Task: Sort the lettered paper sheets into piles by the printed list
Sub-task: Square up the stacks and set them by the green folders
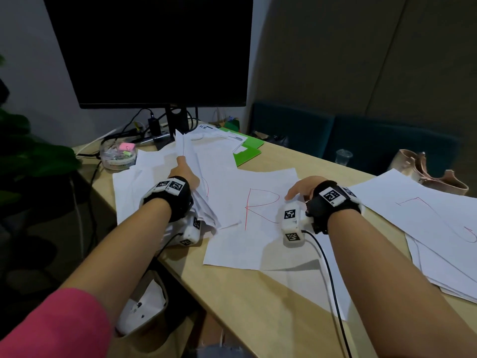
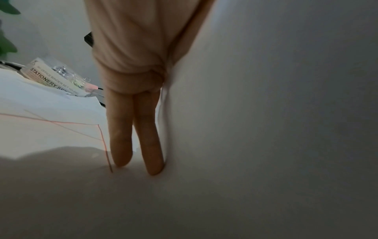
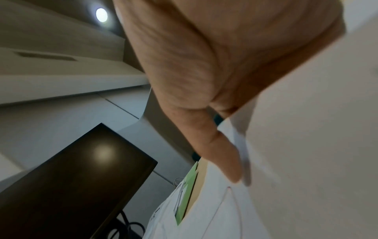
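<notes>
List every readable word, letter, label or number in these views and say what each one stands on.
"R", red, on the sheet lying between the hands.
"J", red, partly cut off, on the top sheet of the right pile.
"HR", on the printed paper beside the monitor stand.
"STATIONERY SE..." and "OFFICE BINDER SET", on the clip tub label.
Printed list text: too small to read.
</notes>
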The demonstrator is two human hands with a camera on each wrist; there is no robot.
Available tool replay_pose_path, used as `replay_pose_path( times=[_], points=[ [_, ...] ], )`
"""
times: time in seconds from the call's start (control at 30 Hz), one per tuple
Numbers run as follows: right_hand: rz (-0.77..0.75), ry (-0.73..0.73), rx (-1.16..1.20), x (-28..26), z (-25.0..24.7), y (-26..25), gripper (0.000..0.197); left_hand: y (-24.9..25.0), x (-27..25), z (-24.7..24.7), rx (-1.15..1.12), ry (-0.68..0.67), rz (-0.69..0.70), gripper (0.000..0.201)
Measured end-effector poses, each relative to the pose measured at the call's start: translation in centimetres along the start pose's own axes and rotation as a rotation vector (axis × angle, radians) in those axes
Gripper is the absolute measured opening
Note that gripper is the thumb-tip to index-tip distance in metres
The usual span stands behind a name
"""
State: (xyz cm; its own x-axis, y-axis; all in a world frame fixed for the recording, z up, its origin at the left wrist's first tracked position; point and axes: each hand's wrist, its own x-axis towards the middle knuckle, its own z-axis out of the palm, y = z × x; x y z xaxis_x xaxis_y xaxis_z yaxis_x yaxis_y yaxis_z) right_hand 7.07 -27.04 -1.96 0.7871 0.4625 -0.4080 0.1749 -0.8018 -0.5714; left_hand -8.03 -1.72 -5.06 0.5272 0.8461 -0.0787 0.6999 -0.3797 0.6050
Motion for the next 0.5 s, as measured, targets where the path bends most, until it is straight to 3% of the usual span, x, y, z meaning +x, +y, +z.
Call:
replay_pose_path(
  times=[0.1,0.2,0.3,0.37,0.5],
  points=[
    [-0.026,0.016,-0.020,0.6,0.0,-0.7,0.039,-0.3,0.1,-0.1,-0.039,0.012,0.012,0.075],
    [-0.078,0.179,-0.036,0.5,-0.6,-2.2,0.037,-0.4,0.0,-1.0,-0.087,0.006,0.038,0.079],
    [-0.164,0.317,0.251,1.3,-1.2,-3.7,0.033,-0.7,-0.1,-3.2,-0.117,-0.006,0.086,0.085],
    [-0.217,0.495,0.430,1.9,-1.8,-4.7,0.031,-1.1,-0.1,-5.0,-0.168,-0.004,0.139,0.086],
    [-0.397,0.703,0.542,1.8,-2.4,-6.8,0.028,-2.8,-0.3,-7.9,-0.146,-0.013,0.227,0.059]
  ],
)
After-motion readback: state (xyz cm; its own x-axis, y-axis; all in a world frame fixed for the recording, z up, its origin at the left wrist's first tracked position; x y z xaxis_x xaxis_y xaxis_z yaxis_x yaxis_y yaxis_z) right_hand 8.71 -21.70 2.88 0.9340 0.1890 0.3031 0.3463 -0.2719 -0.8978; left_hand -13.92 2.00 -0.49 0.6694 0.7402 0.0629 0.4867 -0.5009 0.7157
